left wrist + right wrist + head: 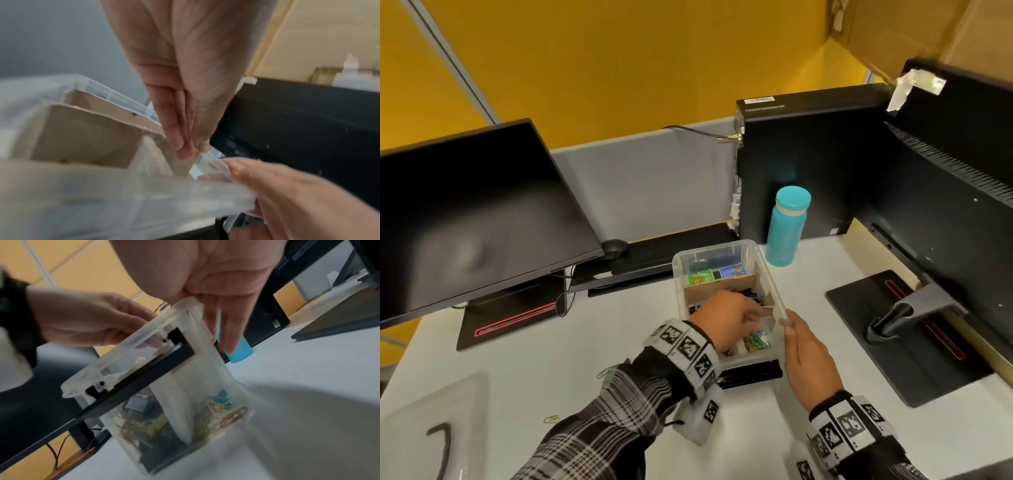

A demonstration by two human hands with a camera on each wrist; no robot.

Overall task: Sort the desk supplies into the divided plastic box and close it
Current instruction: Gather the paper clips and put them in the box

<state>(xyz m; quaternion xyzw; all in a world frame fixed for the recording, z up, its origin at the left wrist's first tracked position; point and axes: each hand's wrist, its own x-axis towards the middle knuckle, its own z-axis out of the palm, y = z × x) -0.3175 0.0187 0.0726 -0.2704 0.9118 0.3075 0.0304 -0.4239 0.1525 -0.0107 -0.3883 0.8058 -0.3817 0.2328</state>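
- From the head view, the clear plastic box [722, 291] sat on the white worktop [842, 291], just in front of the teal bottle [787, 228]. The left hand [726, 318] reached into it over the cardboard dividers [722, 286], fingers loosely bent; I could not tell whether they held anything. The right hand [804, 356] lay along the box's right wall, fingers straight, touching the rim. Coloured paper clips [756, 342] filled the near compartment, and a stray clip [604, 373] lay left of the box.
- The left wrist view, blurred, showed the left hand's fingers [179, 129] straight and together, pointing at a divider.
- The right wrist view showed the right hand's fingers [228, 331] extended down the wall. The box looked light, stiff and slick; I would steady it by the rim.
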